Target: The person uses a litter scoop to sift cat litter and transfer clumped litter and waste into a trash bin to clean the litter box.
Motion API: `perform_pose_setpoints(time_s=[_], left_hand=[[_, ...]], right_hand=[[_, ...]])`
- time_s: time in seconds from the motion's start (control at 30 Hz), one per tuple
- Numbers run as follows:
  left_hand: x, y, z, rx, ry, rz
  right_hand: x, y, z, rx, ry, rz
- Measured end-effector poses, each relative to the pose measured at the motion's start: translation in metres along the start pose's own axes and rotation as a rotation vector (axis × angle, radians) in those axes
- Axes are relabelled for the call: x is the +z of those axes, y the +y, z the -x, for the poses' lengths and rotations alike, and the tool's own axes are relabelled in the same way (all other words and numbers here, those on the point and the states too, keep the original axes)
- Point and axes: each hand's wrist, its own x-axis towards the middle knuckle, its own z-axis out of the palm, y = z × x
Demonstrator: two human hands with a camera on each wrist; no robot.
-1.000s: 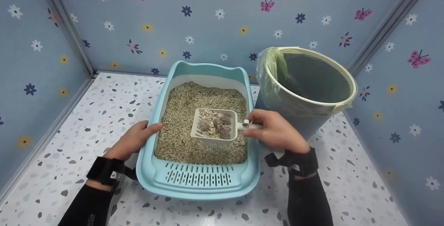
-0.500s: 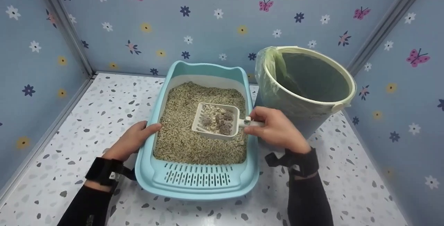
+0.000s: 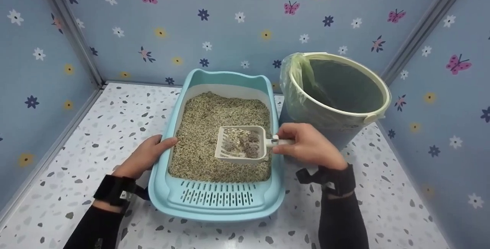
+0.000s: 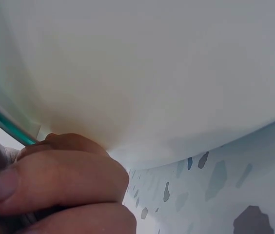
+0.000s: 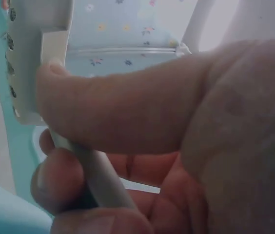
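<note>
While gripping the scoop (image 3: 240, 160) by its handle (image 5: 106, 180) in the right hand (image 3: 312, 145), above the litter (image 3: 199, 126): looks light, stiff, probably tips easily under those clumps (image 3: 250, 147), so best held there! Across, clutching the tray (image 3: 218, 214) on its left with the left hand (image 3: 143, 155).

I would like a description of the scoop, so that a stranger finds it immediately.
On the speckled surface stands a large blue tray of litter. Over the litter's right side is the scoop, a pale slotted box. Unlike the round bin beside the tray, it is small, rectangular and holds greyish clumps.
</note>
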Motion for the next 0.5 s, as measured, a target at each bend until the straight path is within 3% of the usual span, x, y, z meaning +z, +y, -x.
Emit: perform_pose_setpoints(time_s=[0.17, 0.4, 0.5], left_hand=[[-0.001, 0.001, -0.001, 0.006, -0.02, 0.01], [0.001, 0.002, -0.001, 0.015, -0.021, 0.002], [0.001, 0.0, 0.0, 0.012, -0.018, 0.004]], right_hand=[[0.015, -0.007, -0.01, -0.06, -0.03, 0.022], [-0.011, 0.006, 0.005, -0.058, -0.019, 0.027], [-0.012, 0.005, 0.004, -0.054, -0.026, 0.023]])
